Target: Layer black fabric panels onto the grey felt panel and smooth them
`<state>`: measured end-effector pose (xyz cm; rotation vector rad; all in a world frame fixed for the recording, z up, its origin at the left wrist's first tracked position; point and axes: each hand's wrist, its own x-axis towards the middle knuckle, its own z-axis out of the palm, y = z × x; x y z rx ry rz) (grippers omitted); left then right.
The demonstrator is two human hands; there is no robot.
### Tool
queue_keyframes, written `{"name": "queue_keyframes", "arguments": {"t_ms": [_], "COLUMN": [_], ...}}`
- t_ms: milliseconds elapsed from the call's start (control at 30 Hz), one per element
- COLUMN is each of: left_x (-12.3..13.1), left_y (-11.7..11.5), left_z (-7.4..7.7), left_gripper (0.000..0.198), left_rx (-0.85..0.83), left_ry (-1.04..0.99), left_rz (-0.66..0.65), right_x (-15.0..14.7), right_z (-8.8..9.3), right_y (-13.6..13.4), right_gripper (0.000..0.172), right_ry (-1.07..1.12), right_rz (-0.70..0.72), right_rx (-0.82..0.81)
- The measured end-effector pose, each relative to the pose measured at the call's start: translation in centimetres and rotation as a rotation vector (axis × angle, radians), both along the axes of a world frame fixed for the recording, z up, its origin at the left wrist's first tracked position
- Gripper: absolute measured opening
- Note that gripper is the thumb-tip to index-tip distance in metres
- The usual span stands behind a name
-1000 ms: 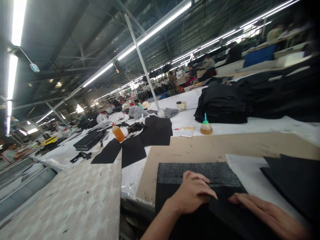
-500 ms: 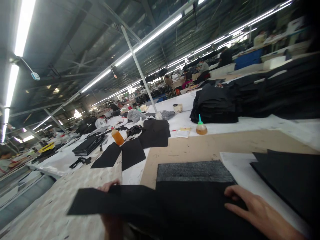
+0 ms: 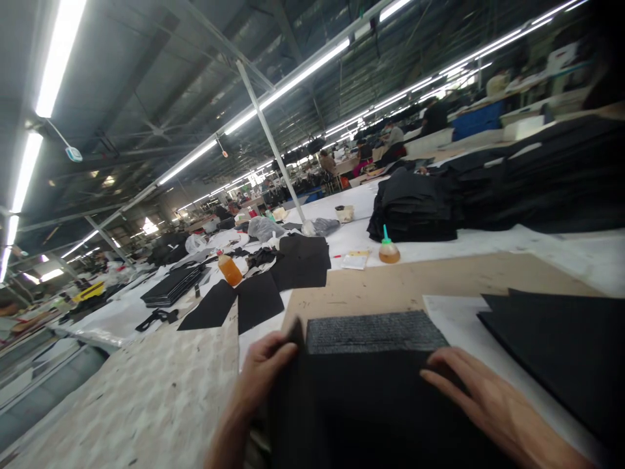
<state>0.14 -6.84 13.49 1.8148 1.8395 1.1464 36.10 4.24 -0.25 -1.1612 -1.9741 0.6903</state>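
My left hand [image 3: 263, 371] pinches the upper edge of a thin black fabric piece [image 3: 291, 410], thumb on the near side. The piece stands tilted up, seen nearly edge-on. Beside it a larger black panel [image 3: 371, 384] lies in front of me, with a dark grey ribbed strip [image 3: 375, 332] along its far edge. My right hand [image 3: 483, 397] rests at this panel's right edge, fingers loosely curved and thumb apart. The near end of the panel fades into darkness at the bottom of the view.
Further black sheets [image 3: 561, 345] lie to the right on white paper. Beyond are a glue bottle with green nozzle [image 3: 389, 253], an orange-liquid bottle [image 3: 229, 269], cut black pieces [image 3: 258, 301] and a tall black fabric stack [image 3: 415, 205]. Several people work in the background.
My left hand has swung the black piece from lying out to the left to standing upright beside the panel. My right hand has shifted slightly left and up along the panel's edge.
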Motion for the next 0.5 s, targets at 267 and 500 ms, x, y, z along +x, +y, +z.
{"name": "queue_keyframes", "arguments": {"t_ms": [267, 500], "left_x": [14.7, 15.3], "left_y": [7.1, 8.7], "left_z": [-8.6, -11.5], "left_gripper": [0.025, 0.035], "left_rx": [-0.125, -0.193], "left_ry": [0.357, 0.29], "left_rz": [-0.502, -0.483], "right_x": [0.9, 2.6], "right_z": [-0.8, -4.8], "right_y": [0.4, 1.5], "right_gripper": [0.074, 0.061], "right_ry": [0.295, 0.012], "right_rz": [0.2, 0.067], "right_rx": [-0.476, -0.184]}}
